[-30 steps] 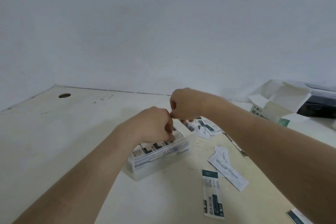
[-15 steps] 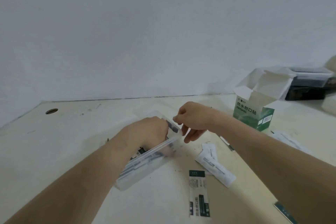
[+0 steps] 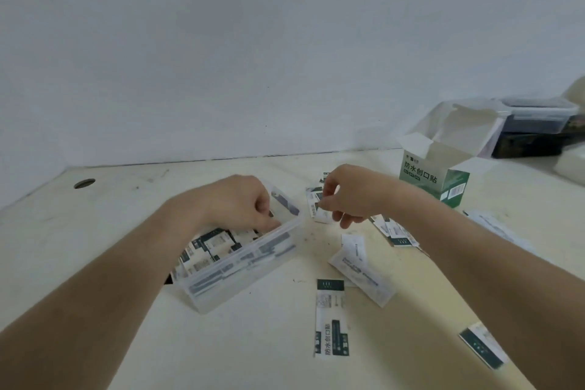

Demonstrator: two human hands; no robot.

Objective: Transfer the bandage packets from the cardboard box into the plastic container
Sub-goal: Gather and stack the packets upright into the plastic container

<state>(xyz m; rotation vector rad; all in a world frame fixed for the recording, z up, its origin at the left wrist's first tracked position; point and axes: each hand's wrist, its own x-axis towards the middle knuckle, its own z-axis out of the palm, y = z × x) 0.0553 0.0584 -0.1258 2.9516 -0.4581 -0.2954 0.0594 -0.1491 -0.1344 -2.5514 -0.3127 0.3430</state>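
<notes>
**Several packets loose, one pinched for the drop**

Lowest in the frame, just right of centre, a green-and-white flat paper bandage packet (image 3: 330,320) lies on the cream table (image 3: 95,263), with more scattered to the right of it. Left of centre sits the clear rectangular plastic container (image 3: 247,275), already holding rows of packets (image 3: 218,244).

The left hand (image 3: 240,204) reaches into its far end. Its fingers are curled down among the packets, but whether they grip one cannot be told.

Just right of the container, the right hand (image 3: 354,196) pinches a small white packet (image 3: 320,214) between thumb and forefinger. Its other fingers are loosely spread.

Farther off, toward the right edge, the green-and-white cardboard box (image 3: 440,180) stands open with its flaps up; its inside is hidden.

The step in hand looks like seating the pinched packet. It would go best carried over the container's far right corner and slid in edge-on, lined up with the rows. The left fingers should hold the stack back to keep a slot open and steady the light container, which may skid.
</notes>
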